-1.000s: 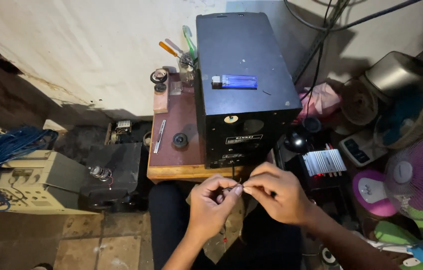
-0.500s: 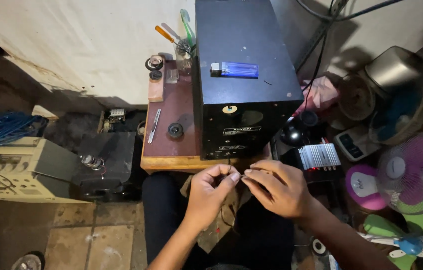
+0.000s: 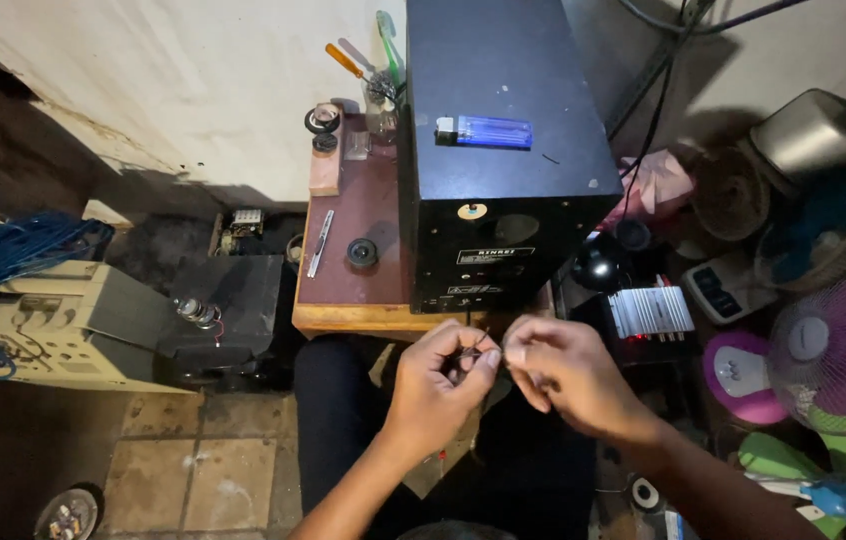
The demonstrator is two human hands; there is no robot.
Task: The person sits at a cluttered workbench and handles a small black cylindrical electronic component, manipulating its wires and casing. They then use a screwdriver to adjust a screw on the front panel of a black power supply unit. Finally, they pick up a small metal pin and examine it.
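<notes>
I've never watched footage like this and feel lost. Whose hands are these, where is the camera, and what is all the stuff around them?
The camera sits on the person's head and looks down, so the two bare hands are their own. The left hand and the right hand meet in front of the body and pinch something thin and dark, perhaps a wire; it is too small to tell. Just beyond them stands a small wooden table. On it rests a tall black box, with a blue lighter lying on top. Beside the box lie a small black round part and a slim metal tool. A coil of blue cable lies at the left, and a pink fan stands at the right.
</notes>
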